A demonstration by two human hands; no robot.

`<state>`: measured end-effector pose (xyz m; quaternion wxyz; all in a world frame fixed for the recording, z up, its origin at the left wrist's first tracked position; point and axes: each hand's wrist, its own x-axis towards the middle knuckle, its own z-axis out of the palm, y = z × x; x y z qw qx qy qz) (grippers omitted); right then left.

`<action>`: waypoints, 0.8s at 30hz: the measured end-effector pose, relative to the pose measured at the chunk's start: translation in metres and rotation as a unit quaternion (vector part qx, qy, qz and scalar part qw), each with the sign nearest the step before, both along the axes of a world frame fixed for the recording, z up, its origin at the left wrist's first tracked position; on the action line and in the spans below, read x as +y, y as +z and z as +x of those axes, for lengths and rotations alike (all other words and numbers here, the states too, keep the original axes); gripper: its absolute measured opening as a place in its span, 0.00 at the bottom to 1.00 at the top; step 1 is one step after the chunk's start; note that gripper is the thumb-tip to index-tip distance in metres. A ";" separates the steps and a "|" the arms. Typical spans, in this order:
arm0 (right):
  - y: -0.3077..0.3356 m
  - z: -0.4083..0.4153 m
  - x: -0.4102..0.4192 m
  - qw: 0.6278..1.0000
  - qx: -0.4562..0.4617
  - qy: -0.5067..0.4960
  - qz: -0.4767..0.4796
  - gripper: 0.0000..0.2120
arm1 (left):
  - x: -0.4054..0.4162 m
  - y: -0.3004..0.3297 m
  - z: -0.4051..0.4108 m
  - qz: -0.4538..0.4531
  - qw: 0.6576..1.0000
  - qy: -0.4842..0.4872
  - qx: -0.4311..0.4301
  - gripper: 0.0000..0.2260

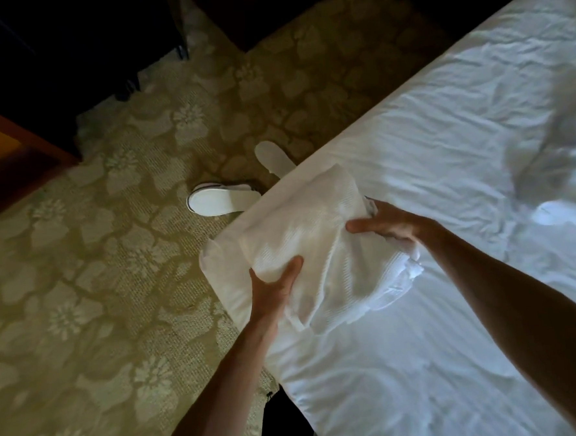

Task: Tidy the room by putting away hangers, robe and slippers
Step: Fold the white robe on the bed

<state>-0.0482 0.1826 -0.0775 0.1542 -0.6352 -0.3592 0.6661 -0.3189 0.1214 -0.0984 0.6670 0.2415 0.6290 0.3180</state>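
Folded white robe (pixel 318 243) is gripped at its near edge by left hand (pixel 274 286), thumb on top, and at its right side by right hand (pixel 386 227), over bed (pixel 422 344) corner. Two white slippers (pixel 221 198) are seen on carpet (pixel 97 263) beyond the hands.

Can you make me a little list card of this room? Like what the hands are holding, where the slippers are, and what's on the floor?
held thing: folded white robe, at the bed corner
left hand: grips the robe's near edge
right hand: grips the robe's right side
slippers: two white ones on the carpet, beside the bed
bed: white, wrinkled sheet
floor: flowered carpet
hangers: none in view
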 end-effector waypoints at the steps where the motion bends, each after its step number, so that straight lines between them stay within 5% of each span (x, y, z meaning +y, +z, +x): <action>1: 0.005 0.001 -0.002 1.000 -0.001 0.004 0.014 0.29 | 0.001 0.005 -0.003 -0.012 0.999 -0.004 0.031 0.45; 4: 0.019 0.013 -0.011 0.998 -0.041 -0.029 0.039 0.46 | 0.003 0.020 -0.017 0.004 0.994 -0.009 0.113 0.55; 9: 0.065 0.056 -0.058 0.972 -0.106 -0.176 0.117 0.38 | 0.002 0.075 0.001 0.209 0.931 -0.059 0.293 0.52; 16: 0.108 0.156 -0.173 0.917 -0.163 -0.320 0.171 0.26 | -0.036 0.125 0.179 0.363 0.860 -0.279 0.227 0.44; 20: 0.111 0.224 -0.255 0.875 -0.292 -0.341 0.182 0.17 | -0.075 0.129 0.292 0.390 0.820 -0.382 0.172 0.40; 24: 0.093 0.284 -0.308 0.818 -0.430 -0.352 0.150 0.11 | -0.100 0.102 0.390 0.429 0.739 -0.486 0.181 0.35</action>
